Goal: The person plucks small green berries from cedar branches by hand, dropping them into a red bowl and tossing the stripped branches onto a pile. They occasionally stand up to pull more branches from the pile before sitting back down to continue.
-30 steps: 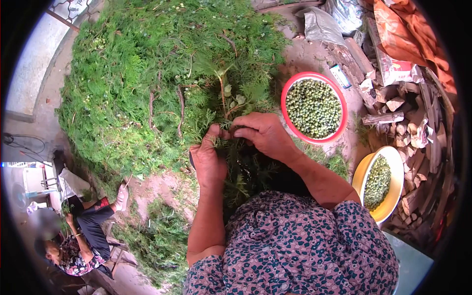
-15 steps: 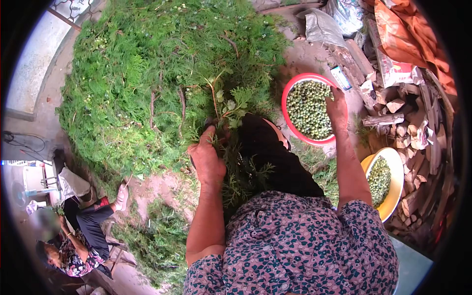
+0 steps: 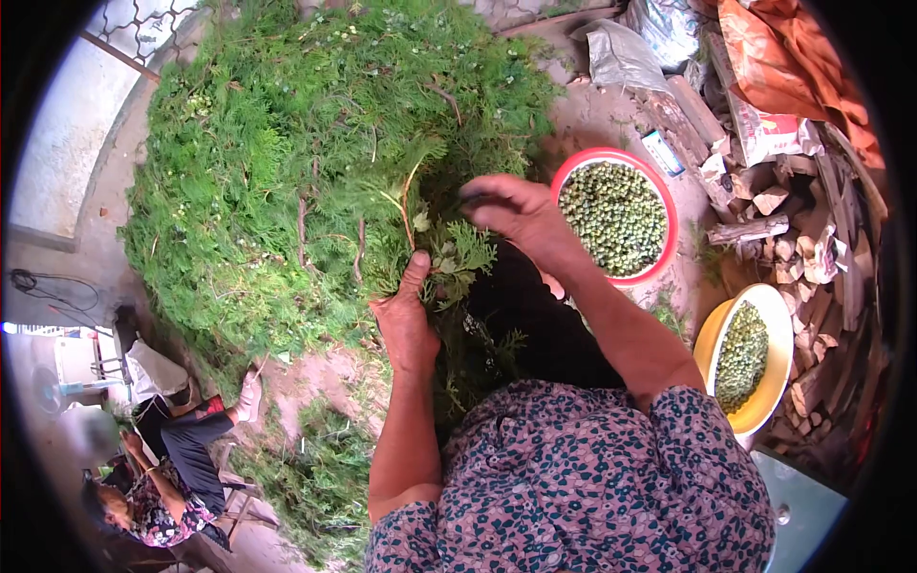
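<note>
A leafy evergreen sprig (image 3: 457, 256) with a thin brown stem is gripped in my left hand (image 3: 409, 320), thumb on top, above my dark-trousered lap. My right hand (image 3: 521, 218) hovers just right of the sprig, fingers parted and slightly smeared by motion, with nothing visible in them. Behind that wrist stands a red-rimmed basin (image 3: 672, 224) full of small green berries (image 3: 611, 215). A large heap of cut evergreen branches (image 3: 248, 162) spreads in front of me.
A yellow basin (image 3: 781, 368) with more green berries stands at the right, by stacked firewood (image 3: 812, 315). An orange tarp (image 3: 798, 67) and a grey sack (image 3: 621, 57) lie at the upper right. Another person (image 3: 167, 487) sits at the lower left beside loose branches (image 3: 310, 477).
My right hand has moved left from the berries in the red-rimmed basin to beside the sprig. My left hand still holds the sprig, its thumb now showing more clearly.
</note>
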The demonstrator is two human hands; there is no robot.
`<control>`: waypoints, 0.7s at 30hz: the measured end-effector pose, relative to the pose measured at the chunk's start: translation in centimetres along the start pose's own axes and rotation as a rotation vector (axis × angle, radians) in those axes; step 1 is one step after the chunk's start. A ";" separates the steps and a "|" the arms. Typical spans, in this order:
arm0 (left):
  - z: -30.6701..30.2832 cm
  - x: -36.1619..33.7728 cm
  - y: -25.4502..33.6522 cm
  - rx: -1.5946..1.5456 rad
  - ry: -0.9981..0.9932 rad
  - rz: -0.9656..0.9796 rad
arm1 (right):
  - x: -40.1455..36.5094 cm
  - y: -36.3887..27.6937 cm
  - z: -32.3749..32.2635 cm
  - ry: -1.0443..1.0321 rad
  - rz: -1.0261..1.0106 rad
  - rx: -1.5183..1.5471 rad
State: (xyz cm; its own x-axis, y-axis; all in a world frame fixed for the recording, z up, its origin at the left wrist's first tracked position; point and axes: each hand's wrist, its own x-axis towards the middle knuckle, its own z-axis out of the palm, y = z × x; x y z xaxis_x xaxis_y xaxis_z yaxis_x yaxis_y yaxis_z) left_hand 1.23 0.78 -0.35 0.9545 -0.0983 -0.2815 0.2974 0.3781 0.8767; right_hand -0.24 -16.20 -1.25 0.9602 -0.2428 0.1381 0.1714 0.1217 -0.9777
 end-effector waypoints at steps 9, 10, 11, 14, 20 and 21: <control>-0.2 -0.6 0.7 0.036 -0.095 0.084 | 1.1 -0.9 3.7 -0.124 -0.311 -0.261; -0.2 -0.5 0.9 0.035 -0.095 0.088 | 1.3 -0.8 3.8 -0.127 -0.348 -0.292; -0.2 -0.6 1.2 0.105 -0.116 0.119 | 1.3 -0.9 3.8 -0.129 -0.352 -0.291; 0.2 -0.8 2.6 0.167 -0.145 0.159 | 1.2 -1.3 3.8 -0.084 -0.391 -0.365; 0.2 0.3 3.4 0.368 -0.157 0.302 | 0.4 -2.3 4.2 -0.059 -0.546 -0.365; 0.5 0.2 3.6 0.416 -0.146 0.312 | 0.3 -2.4 4.4 -0.058 -0.541 -0.320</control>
State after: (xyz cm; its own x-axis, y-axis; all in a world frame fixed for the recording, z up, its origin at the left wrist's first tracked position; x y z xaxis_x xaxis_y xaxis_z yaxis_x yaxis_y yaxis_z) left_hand 2.50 1.70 2.95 0.9828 -0.1779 0.0486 -0.0464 0.0164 0.9988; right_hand 0.64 -12.35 1.81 0.7681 -0.1354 0.6258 0.5701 -0.3002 -0.7647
